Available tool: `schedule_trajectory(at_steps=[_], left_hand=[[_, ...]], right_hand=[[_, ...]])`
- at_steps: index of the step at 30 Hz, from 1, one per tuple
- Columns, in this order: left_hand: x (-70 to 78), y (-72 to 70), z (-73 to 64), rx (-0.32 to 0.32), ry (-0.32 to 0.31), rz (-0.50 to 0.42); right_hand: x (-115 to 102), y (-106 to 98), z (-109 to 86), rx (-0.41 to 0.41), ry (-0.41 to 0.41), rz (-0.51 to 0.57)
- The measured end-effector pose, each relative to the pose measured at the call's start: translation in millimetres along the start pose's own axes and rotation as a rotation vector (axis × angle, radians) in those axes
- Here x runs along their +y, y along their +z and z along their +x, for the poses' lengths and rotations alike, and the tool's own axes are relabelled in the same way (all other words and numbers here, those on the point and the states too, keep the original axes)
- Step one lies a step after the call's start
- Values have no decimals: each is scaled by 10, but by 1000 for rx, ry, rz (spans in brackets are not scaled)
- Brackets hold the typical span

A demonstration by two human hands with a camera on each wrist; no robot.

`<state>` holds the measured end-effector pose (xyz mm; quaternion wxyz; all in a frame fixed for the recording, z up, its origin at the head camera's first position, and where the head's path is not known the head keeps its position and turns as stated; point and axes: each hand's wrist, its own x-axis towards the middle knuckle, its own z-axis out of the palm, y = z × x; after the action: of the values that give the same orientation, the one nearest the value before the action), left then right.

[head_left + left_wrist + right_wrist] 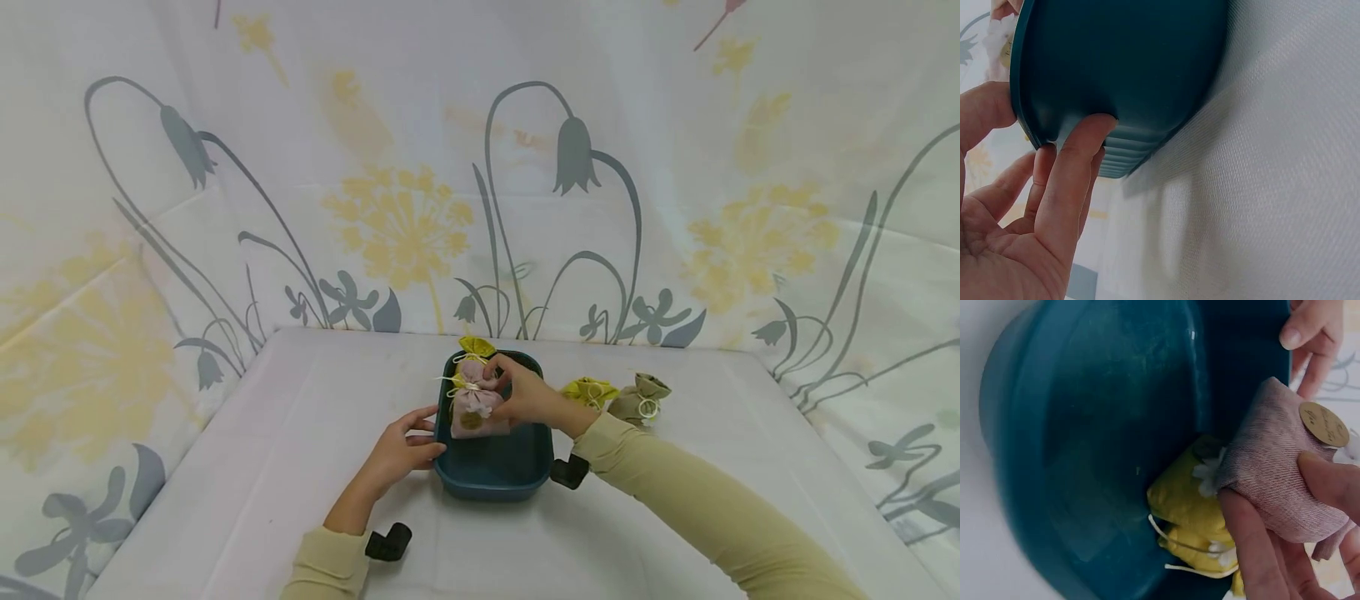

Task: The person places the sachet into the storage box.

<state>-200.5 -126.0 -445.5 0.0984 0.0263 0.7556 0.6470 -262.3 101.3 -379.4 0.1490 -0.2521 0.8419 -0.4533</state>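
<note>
A small pink drawstring pouch [478, 415] with a white flower and a round tan label is pinched between the thumb and fingers of my right hand [527, 396], over a dark teal plastic tub [492, 492]. In the right wrist view, the pouch [1279, 469] sits above the tub floor, tilted. Yellow pouches [1188, 494] with white cords lie inside the tub beneath it. My left hand [402, 446] holds the tub's left side. In the left wrist view its thumb [988, 112] is at the rim and its fingers [1072, 169] press on the outer wall.
Right of the tub, on the white table [300, 467], lie a yellow pouch [588, 390] and an olive-beige pouch [637, 400] with pale cords. A floral curtain [480, 167] hangs behind the table. Black wrist mounts [388, 542] sit at both wrists.
</note>
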Motion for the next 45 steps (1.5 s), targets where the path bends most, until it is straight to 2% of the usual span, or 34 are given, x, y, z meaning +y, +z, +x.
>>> schedule_trajectory(at_steps=[5,17,21,25,28,34,39,45], left_hand=[[-6,-11,6,-3,-2,15],[-6,-16,-7,-31,13,12],[2,-12,0,-21,10,5],[7,-3,2,-13,8,5],[6,1,-6,-6,4,8],[-7,-5,-5,-11,0,18],[-1,-4,-13,-17,-3,16],[3,-1,-11,-2,-7,29]], right_hand=[[2,86,81,-7,63,-66],[-11,189,202,-57,187,-96],[12,185,190,-106,244,-58],[18,136,175,-157,313,47],[10,79,145,-160,335,118],[-27,-7,22,-123,284,143],[-51,-50,-130,-92,181,133],[-99,-93,-354,-34,93,238]])
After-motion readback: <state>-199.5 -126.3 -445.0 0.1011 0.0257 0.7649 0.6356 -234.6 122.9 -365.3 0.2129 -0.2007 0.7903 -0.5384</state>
